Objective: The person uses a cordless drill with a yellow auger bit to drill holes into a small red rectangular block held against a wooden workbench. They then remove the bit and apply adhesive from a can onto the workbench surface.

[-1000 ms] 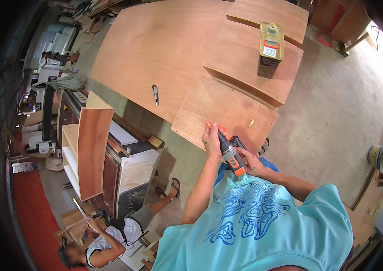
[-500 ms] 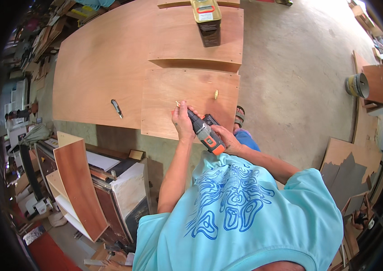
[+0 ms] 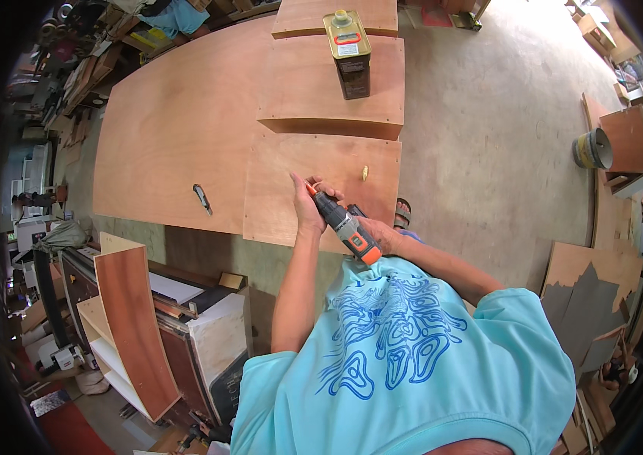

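Note:
A black, grey and orange cordless drill (image 3: 352, 233) is held in front of my shirt, its nose pointing up and to the left over the near plywood panel (image 3: 276, 216). My right hand (image 3: 384, 233) is closed round its handle, mostly hidden beneath the body. Around the nose lies my left hand (image 3: 308, 211), with fingers on both sides of the chuck and a small orange piece (image 3: 312, 189) at the tip. What that piece is, I cannot make out. A small yellowish object (image 3: 365, 174) rests on the panel to the right of the hands.
A utility knife (image 3: 202, 199) lies on the large plywood sheet (image 3: 177, 129) to the left. On a farther panel stands a dark rectangular can (image 3: 352, 72) with a yellowish top. A wooden shelf unit (image 3: 136, 322) is at lower left. A bucket (image 3: 593, 149) sits at right.
The thumb and fingers of my left hand have loosened from a pinch on a small pale piece, which no longer shows. The orange piece now appears between the fingers. The view has shifted slightly.

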Demonstrator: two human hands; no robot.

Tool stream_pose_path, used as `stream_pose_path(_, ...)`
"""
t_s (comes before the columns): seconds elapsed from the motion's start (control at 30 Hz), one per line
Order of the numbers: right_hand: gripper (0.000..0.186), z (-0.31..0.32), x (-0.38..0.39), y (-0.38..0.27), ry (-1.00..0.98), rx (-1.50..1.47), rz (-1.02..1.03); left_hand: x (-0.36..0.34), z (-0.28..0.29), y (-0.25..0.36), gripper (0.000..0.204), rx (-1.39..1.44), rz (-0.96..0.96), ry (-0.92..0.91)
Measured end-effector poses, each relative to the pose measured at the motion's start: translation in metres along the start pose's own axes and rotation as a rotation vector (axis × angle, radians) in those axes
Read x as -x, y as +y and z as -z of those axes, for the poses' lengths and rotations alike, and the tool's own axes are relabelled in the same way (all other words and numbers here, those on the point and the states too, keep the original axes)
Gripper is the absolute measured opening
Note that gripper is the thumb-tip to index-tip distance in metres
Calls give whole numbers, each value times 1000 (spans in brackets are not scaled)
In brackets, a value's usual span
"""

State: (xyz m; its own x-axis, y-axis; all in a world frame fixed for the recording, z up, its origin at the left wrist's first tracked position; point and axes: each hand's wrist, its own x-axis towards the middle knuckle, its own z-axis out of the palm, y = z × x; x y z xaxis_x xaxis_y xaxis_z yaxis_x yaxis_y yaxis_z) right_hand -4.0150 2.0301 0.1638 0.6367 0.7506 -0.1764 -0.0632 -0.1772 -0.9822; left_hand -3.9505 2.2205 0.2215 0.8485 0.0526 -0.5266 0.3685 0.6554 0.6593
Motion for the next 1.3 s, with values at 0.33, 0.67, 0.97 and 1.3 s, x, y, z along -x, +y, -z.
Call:
stream_pose_path(0.33,50,-3,-7,15,42,-153,145,-7,2,-11,69,-96,-96,5)
stream_pose_path(0.67,53,-5,-14,35,-40,-189,121,-7,4,-12,73,-71,-114,-7)
stream_pose_path(0.97,61,-8,-12,41,49,134,256,-7,8,-11,71,-212,-136,5)
stream_pose_path(1.3,67,1,-10,26,30,110,236,11,-19,1,53,-263,-131,155)
